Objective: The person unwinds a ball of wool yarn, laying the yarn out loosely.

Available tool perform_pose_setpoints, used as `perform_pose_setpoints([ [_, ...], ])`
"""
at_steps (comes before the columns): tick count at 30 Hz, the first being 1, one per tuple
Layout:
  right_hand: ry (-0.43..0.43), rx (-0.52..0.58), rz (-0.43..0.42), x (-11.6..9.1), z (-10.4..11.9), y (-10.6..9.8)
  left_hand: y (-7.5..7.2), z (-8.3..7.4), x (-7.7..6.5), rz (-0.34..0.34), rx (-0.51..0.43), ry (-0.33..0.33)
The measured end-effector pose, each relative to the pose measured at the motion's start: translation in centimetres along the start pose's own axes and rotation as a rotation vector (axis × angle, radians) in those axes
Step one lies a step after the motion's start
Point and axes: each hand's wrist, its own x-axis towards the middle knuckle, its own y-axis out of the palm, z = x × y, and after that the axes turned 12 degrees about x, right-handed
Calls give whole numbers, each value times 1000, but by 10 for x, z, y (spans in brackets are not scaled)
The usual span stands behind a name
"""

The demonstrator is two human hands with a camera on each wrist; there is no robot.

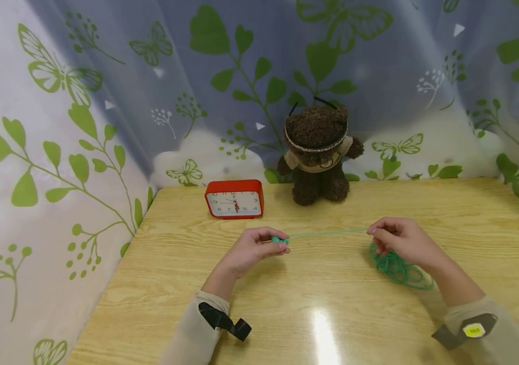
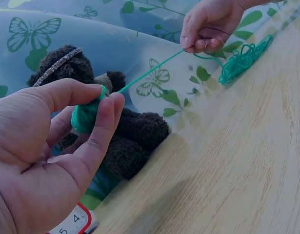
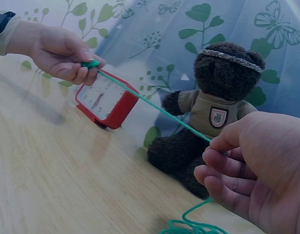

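My left hand [image 1: 255,249] pinches a small wound bundle of green yarn [image 2: 85,117] between thumb and fingers, above the table. From it a single strand of yarn [image 1: 327,233] runs taut across to my right hand [image 1: 401,239], which pinches it between thumb and forefinger. Beyond the right fingers the strand drops to a loose, tangled heap of green yarn [image 1: 396,268] on the table, partly hidden under that hand in the head view. The right wrist view shows the strand [image 3: 154,106] slanting up to the left hand [image 3: 62,56].
A red clock [image 1: 234,199] stands at the back of the wooden table [image 1: 286,304]. Right of it a dark brown teddy bear [image 1: 316,152] with a headband sits against the curtain [image 1: 241,76], which is printed with leaves and butterflies.
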Motion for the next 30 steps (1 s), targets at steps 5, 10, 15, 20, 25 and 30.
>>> perform_pose_setpoints([
  [5, -17, -26, -26, -2, 1, -7, 0, 0, 1, 0, -21, -5],
  [10, -40, -59, -65, -5, 2, -18, 0, -2, 0, -9, -25, -21],
  [15, -38, -93, -107, -8, 3, -30, 0, -1, 1, -17, -25, -26],
  [20, -20, -124, -131, -10, 3, -40, -1, 0, 1, -16, -40, -16],
  [25, 4, -121, -145, -14, 4, -50, -1, -1, 1, -21, -46, -10],
  [30, 27, -109, -152, -18, 4, -59, -1, -2, 0, -25, -35, -4],
])
